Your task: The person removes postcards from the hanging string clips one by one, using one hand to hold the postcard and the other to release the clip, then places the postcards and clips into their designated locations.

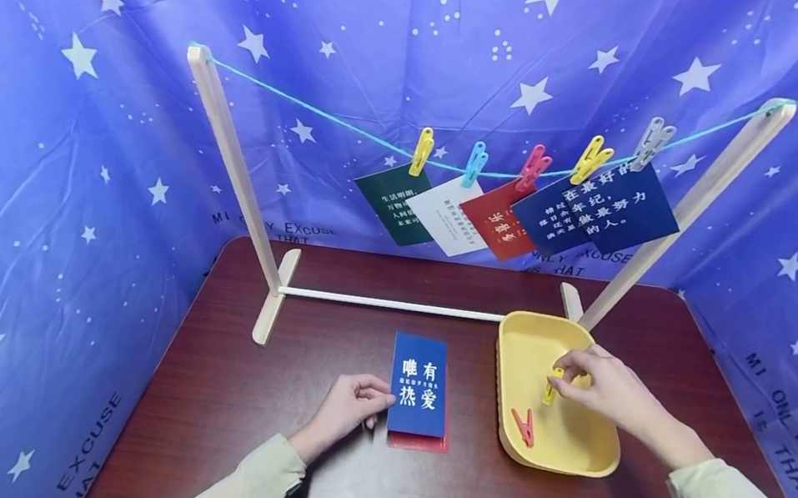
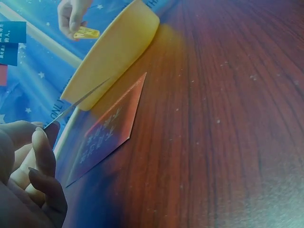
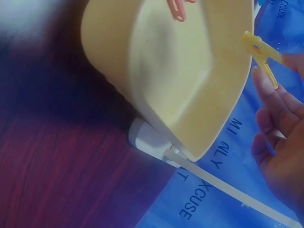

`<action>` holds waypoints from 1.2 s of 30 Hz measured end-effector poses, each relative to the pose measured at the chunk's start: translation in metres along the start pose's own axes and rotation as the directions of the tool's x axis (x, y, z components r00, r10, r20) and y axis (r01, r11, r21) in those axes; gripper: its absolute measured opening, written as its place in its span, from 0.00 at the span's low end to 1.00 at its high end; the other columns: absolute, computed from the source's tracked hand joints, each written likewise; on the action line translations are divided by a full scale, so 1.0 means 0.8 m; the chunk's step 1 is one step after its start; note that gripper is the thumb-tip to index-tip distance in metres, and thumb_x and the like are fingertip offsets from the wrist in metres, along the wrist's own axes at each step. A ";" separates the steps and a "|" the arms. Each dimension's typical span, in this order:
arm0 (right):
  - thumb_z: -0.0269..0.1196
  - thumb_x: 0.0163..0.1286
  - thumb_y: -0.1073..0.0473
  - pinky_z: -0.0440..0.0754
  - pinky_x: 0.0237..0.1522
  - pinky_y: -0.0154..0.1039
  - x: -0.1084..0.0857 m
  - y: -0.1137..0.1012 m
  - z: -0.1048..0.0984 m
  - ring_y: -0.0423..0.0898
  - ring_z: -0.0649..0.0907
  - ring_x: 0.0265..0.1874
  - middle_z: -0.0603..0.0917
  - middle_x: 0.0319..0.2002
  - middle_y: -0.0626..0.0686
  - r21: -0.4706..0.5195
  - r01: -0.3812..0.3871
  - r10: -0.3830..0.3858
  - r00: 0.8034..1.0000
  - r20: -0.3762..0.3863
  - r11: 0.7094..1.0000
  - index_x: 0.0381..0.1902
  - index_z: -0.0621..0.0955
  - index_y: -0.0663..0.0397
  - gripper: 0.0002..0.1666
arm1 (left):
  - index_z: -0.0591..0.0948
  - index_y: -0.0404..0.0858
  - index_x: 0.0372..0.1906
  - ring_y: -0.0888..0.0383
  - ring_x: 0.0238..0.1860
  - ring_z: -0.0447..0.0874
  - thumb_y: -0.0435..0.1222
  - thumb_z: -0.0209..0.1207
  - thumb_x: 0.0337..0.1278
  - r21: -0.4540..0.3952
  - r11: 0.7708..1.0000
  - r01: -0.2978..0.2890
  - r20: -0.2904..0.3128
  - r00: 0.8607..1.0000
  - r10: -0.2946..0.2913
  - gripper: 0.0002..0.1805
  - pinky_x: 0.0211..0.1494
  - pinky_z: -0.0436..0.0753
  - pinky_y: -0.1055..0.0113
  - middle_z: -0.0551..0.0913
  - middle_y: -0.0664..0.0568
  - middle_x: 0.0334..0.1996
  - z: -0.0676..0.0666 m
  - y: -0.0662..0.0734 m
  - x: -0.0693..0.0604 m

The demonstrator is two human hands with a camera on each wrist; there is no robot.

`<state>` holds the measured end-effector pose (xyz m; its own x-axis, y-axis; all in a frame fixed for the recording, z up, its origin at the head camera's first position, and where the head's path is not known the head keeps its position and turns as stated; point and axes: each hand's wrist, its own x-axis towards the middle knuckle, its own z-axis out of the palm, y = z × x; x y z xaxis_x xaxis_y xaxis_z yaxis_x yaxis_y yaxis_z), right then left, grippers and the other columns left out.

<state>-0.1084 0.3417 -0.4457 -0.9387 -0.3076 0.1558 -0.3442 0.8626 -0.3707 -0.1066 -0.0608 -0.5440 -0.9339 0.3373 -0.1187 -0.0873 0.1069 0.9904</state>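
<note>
My left hand [image 1: 350, 404] pinches the left edge of a blue card [image 1: 420, 378] with white characters. In the left wrist view that card is seen edge-on, raised above a red card [image 2: 111, 128] lying on the table. Over the yellow tray [image 1: 507, 431], my right hand [image 1: 596, 384] pinches a yellow clothespin [image 3: 260, 54] between thumb and finger. A red clothespin [image 1: 523, 427] lies inside the tray.
Behind stands a wooden frame [image 1: 235, 169] with a turquoise string [image 1: 311, 110]. Several cards hang from it, among them a white card [image 1: 448, 218], on clothespins of various colours. A white bar [image 1: 392, 304] joins the frame's feet. Starry blue cloth [image 1: 73, 198] surrounds the table.
</note>
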 end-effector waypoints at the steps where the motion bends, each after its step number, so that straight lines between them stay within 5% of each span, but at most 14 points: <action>1: 0.76 0.61 0.54 0.78 0.32 0.38 -0.001 0.001 0.001 0.42 0.79 0.34 0.82 0.30 0.38 0.000 0.002 -0.002 1.000 0.006 1.000 0.36 0.87 0.48 0.09 | 0.84 0.21 0.45 0.68 0.14 0.73 0.29 0.68 0.63 -0.001 1.000 0.002 0.002 1.000 -0.002 0.13 0.21 0.72 0.77 0.86 0.29 0.29 0.000 -0.001 0.000; 13: 0.77 0.58 0.57 0.78 0.31 0.38 -0.013 0.010 0.018 0.37 0.78 0.31 0.81 0.29 0.38 0.006 0.043 -0.043 0.998 0.044 0.999 0.33 0.86 0.48 0.09 | 0.84 0.22 0.44 0.67 0.14 0.74 0.30 0.68 0.63 0.022 1.000 0.011 0.016 1.000 -0.011 0.12 0.22 0.72 0.78 0.88 0.40 0.25 0.005 -0.008 0.001; 36: 0.78 0.57 0.56 0.76 0.28 0.36 -0.026 0.011 0.033 0.37 0.76 0.29 0.79 0.28 0.38 -0.003 0.047 -0.047 0.998 0.036 0.999 0.32 0.86 0.46 0.10 | 0.85 0.23 0.42 0.66 0.15 0.75 0.30 0.67 0.64 0.060 0.998 0.013 0.037 0.999 -0.015 0.11 0.23 0.69 0.78 0.86 0.33 0.23 0.011 -0.014 0.002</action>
<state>-0.0924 0.3455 -0.4763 -0.9218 -0.3617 0.1399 -0.3876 0.8485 -0.3603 -0.1040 -0.0536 -0.5560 -0.9190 0.3699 -0.1363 -0.0785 0.1670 0.9828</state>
